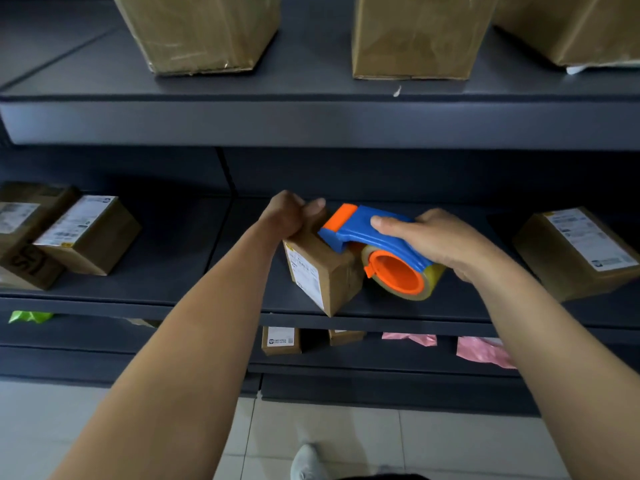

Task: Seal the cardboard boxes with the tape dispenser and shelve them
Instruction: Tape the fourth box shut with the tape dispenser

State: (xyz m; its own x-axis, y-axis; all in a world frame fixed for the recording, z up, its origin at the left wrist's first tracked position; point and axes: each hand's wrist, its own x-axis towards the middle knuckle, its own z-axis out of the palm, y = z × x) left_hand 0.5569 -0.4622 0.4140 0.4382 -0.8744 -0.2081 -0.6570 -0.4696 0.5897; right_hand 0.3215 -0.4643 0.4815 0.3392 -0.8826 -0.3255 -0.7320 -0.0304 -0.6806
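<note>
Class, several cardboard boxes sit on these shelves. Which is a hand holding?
The small central box, beside the tape dispenser: the left hand grips its top. No hand touches any other.

A small brown cardboard box (322,271) with a white label stands tilted on the middle shelf, a blue-and-orange tape dispenser (377,251) touching its right side.

One head-worn view looks forward and down, close to the middle shelf (173,265), with floor (346,434) along the bottom edge.

Glossy blue-and-orange plastic dispenser (377,244) at centre frame meets a matt cardboard box (325,271) with paper label on matt grey shelf (173,278)
</note>
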